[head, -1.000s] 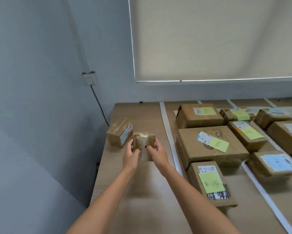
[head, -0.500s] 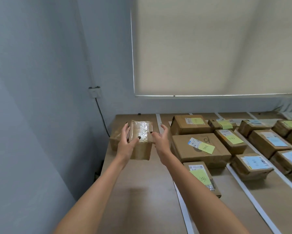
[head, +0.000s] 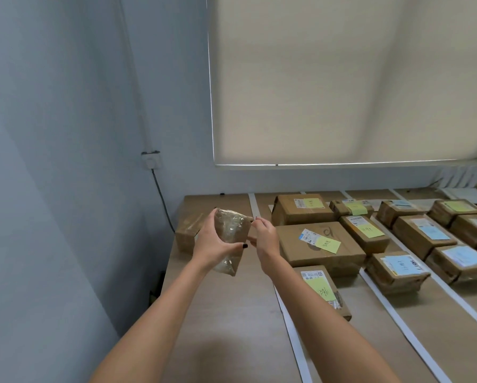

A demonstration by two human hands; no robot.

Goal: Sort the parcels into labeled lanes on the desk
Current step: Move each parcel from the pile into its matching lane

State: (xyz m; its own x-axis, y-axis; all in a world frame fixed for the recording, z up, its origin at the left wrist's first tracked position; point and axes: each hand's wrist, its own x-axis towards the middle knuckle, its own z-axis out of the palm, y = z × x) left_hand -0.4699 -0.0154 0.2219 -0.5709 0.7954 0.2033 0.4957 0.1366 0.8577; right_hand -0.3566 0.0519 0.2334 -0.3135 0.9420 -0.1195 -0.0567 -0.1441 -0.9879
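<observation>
Head: taped parcel (head: 230,233) between hands.

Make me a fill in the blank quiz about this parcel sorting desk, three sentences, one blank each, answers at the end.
1. The left hand grips a small parcel wrapped in clear ____.
2. The lanes on the desk are divided by strips of ____ tape.
3. The large box beside the right hand carries a ____ sticky note.

Answers: tape; white; yellow
</observation>
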